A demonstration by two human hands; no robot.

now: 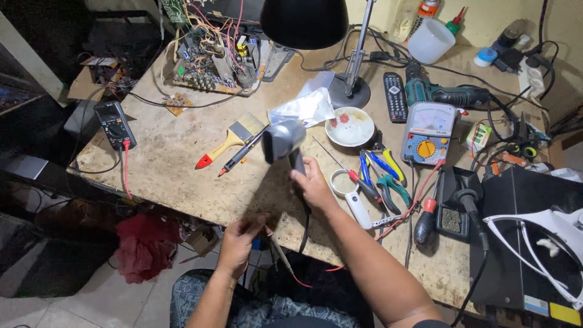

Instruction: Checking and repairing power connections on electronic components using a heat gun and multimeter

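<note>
Head view showed my right hand [313, 185] clamped on the grey hair dryer [284, 141] above the desk [182, 176]; my left hand [238, 238] pinched its cord [274, 244]; keeping that cord slack seemed wise.

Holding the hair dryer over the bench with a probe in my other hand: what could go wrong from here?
1. The hair dryer in the right hand points over the brush and foil bag; running, it might blow the bag away.
2. The probe in the left hand trails a red lead off the table edge; it could snag.
</note>
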